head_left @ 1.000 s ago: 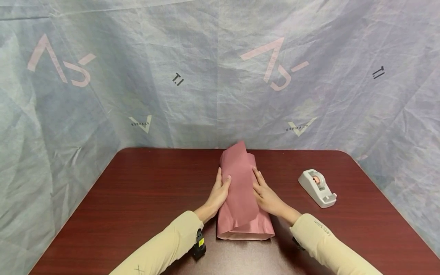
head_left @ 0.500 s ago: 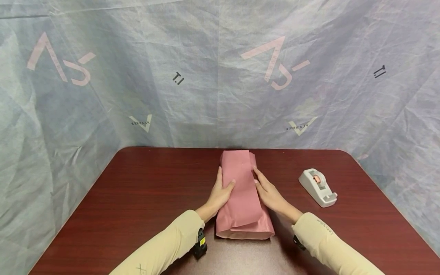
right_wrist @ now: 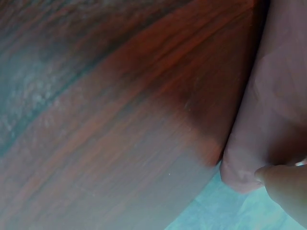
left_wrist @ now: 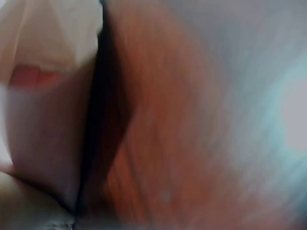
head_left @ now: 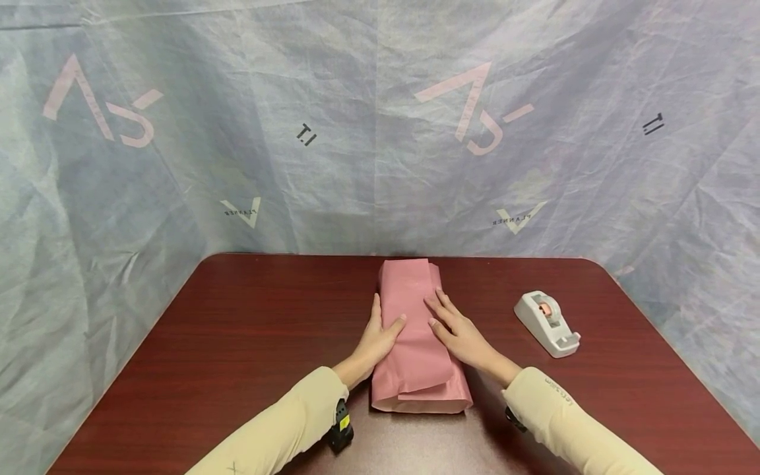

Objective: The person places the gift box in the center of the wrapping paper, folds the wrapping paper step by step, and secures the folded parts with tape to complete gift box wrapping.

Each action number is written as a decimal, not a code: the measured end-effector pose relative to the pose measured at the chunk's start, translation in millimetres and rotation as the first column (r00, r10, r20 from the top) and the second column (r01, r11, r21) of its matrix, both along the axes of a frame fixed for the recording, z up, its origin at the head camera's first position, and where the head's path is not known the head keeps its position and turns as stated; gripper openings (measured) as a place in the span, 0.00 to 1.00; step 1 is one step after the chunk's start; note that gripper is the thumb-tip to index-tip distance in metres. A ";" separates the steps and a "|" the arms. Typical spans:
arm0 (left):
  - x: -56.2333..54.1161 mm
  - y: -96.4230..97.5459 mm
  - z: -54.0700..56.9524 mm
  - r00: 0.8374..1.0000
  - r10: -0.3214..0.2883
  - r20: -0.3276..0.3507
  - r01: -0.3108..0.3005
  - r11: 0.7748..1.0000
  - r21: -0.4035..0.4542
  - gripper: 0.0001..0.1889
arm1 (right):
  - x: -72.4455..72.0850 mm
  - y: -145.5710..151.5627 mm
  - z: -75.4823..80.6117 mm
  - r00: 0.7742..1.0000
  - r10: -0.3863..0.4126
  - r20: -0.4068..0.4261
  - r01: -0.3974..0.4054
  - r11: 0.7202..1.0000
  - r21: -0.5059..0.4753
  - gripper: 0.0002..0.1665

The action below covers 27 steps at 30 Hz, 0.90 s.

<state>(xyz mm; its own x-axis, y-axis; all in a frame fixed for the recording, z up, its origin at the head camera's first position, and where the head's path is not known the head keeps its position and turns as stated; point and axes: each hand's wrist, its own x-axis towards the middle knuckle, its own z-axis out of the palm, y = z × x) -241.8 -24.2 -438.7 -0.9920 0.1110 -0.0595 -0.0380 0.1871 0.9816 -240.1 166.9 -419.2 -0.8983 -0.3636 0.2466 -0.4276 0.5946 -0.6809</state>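
A long parcel wrapped in pink paper (head_left: 415,336) lies lengthwise on the dark red table (head_left: 237,343), its folded flaps lying flat on top. My left hand (head_left: 380,333) rests against the parcel's left side, fingers straight along the edge and thumb on top. My right hand (head_left: 454,326) lies flat on the top of the parcel with straight fingers pressing the paper. In the right wrist view a fingertip (right_wrist: 283,184) touches the pink paper (right_wrist: 273,115) at the parcel's side. The left wrist view is blurred, showing pink paper (left_wrist: 43,139) and table.
A white tape dispenser (head_left: 547,323) with a pinkish roll stands on the table to the right of the parcel. A wrinkled pale blue cloth backdrop (head_left: 380,132) closes off the back and sides. Cream sleeves cover both forearms.
The raised flap at the parcel's far end has been laid flat. My right hand slid from the parcel's right side onto its top; my left thumb moved further onto the paper.
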 end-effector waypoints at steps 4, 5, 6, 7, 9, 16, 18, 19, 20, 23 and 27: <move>16.4 -2.4 1.3 0.998 0.006 0.066 -0.005 1.000 -0.014 0.48 | 0.1 -1.1 -0.9 1.000 0.008 0.003 -0.008 1.000 0.002 0.29; 20.5 -3.2 2.0 0.996 -0.003 0.085 0.003 1.000 -0.006 0.49 | -0.1 -1.2 -1.5 1.000 0.009 0.001 -0.009 1.000 0.003 0.29; 24.0 -4.1 2.8 0.995 -0.012 0.101 0.011 1.000 0.006 0.50 | -0.3 -1.4 -2.0 1.000 0.010 -0.002 -0.010 1.000 0.002 0.29; 26.8 -5.1 3.4 0.993 -0.026 0.115 0.023 0.999 0.026 0.50 | -0.4 -1.5 -2.3 1.000 0.011 -0.005 -0.011 1.000 0.001 0.29; 30.4 -6.8 5.3 0.988 -0.060 0.142 0.048 0.995 0.083 0.50 | -0.6 -1.5 -3.0 1.000 0.011 -0.018 -0.011 1.000 0.006 0.29; 33.7 -10.2 9.1 0.983 -0.107 0.148 0.085 0.985 0.151 0.49 | -0.7 -1.5 -4.1 1.000 0.005 -0.017 -0.004 1.000 0.011 0.28; 36.1 -11.8 9.5 0.981 -0.109 0.162 0.093 0.990 0.105 0.53 | -0.6 -1.7 -4.4 1.000 0.002 -0.019 -0.001 1.000 0.018 0.28; 37.8 -13.0 9.9 0.979 -0.113 0.168 0.102 0.992 0.076 0.55 | -0.5 -1.7 -4.4 1.000 0.001 -0.020 -0.001 1.000 0.017 0.28; 39.7 -14.5 10.3 0.977 -0.123 0.175 0.116 0.992 0.048 0.58 | -0.5 -1.9 -4.5 1.000 0.000 -0.022 0.000 1.000 0.016 0.28; 47.2 -20.0 12.6 0.970 -0.187 0.158 0.193 0.981 -0.027 0.66 | -0.4 -2.6 -4.3 0.999 0.003 -0.032 -0.003 1.000 0.009 0.28; 61.3 -24.9 16.0 0.949 -0.307 0.068 0.314 0.939 -0.143 0.72 | -0.3 -2.8 -3.7 0.999 0.004 -0.039 -0.003 1.000 0.009 0.28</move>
